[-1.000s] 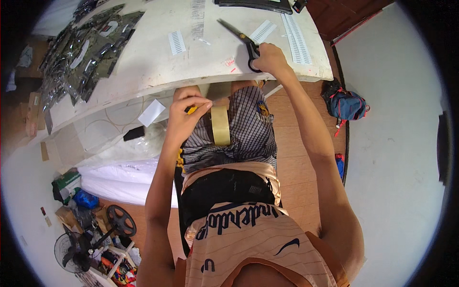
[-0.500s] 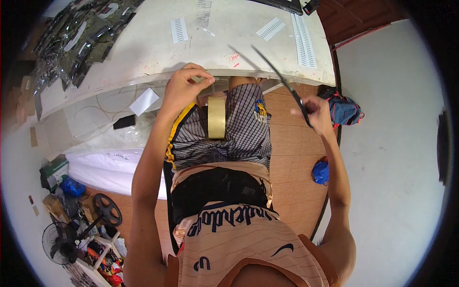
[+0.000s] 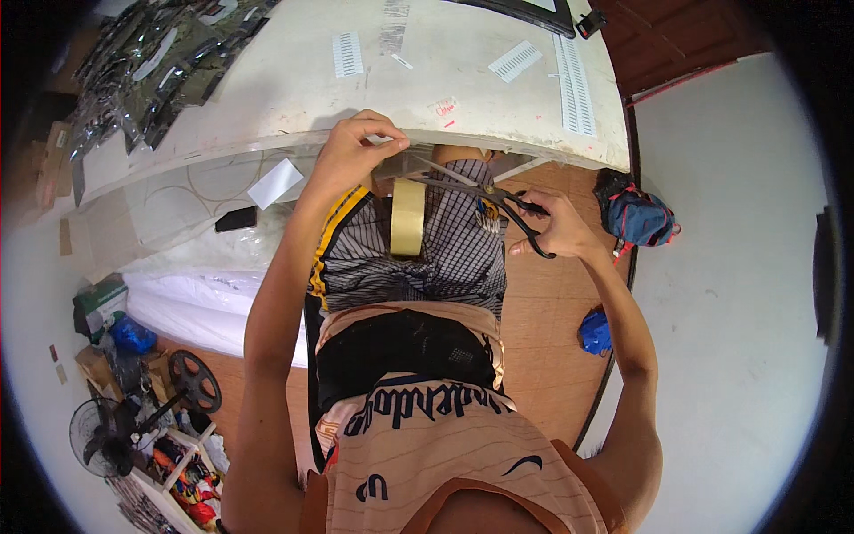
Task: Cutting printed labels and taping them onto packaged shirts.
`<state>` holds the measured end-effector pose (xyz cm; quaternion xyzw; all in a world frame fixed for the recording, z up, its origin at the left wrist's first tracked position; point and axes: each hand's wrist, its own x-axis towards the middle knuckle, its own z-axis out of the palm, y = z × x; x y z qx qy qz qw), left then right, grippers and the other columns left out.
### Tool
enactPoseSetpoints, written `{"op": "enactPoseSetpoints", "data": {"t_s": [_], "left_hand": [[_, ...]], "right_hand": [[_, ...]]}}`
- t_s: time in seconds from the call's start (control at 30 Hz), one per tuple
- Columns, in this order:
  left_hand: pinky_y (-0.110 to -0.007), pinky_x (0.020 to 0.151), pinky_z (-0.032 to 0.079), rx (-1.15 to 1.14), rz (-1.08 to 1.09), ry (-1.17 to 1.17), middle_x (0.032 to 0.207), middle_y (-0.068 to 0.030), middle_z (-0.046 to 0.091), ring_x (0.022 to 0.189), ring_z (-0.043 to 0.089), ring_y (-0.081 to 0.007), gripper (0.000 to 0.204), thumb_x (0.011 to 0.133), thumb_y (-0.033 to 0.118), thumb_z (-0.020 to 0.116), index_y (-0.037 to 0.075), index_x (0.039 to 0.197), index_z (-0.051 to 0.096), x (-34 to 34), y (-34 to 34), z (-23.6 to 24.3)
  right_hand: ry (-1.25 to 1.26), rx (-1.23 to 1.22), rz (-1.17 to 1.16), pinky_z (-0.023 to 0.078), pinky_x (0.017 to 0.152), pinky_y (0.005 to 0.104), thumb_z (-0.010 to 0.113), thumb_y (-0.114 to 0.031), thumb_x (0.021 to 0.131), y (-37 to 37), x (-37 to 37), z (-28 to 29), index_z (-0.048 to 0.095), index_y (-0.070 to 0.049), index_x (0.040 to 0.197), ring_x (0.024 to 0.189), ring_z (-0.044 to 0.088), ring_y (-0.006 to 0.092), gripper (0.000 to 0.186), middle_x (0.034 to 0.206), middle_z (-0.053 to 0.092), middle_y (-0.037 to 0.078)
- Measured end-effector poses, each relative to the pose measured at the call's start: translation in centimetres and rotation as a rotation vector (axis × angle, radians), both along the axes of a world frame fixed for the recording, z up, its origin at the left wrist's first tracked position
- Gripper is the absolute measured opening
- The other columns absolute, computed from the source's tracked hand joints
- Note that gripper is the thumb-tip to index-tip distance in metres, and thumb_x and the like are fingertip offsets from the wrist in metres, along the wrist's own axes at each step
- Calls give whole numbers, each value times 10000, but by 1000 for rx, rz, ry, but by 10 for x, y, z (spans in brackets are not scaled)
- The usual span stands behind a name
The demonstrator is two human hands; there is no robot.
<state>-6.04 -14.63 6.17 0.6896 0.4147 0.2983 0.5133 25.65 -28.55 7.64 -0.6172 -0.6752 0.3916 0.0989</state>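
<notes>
A tape roll [image 3: 407, 216] rests on your lap below the table [image 3: 294, 98] edge. Your left hand [image 3: 349, 153] pinches a pulled strip; your right hand [image 3: 553, 224] grips scissors [image 3: 485, 193], blades open at it. Closing them squarely looks next.

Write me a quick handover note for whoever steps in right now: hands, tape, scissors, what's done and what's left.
Left hand: pinches the free end of a clear tape strip at the white table edge.
Right hand: holds black-handled scissors, blades open around the strip.
Tape roll: on the lap, below the strip.
Done: strip pulled out, scissors in place.
Left: the cut itself, not yet made.
</notes>
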Motion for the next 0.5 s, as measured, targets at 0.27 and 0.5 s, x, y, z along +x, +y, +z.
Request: {"op": "enactPoseSetpoints", "data": {"t_s": [0.27,0.5], "left_hand": [[-259,792,485,150,-136,-89,982,-58,620,912,602,-147,86,817,39,695,20,900,712,-22,-65,18],[-278,696,516,164,-195,-215,953,-90,607,828,616,-178,150,756,-40,709,20,893,714,-36,-130,41]], "right_hand": [[96,102,80,448,643,310,942,-333,440,-26,17,-3,593,-3,917,734,526,182,677,846,555,50],[117,79,90,512,723,341,942,-327,437,-78,31,1,597,29,995,825,589,221,746,924,576,91]]}}
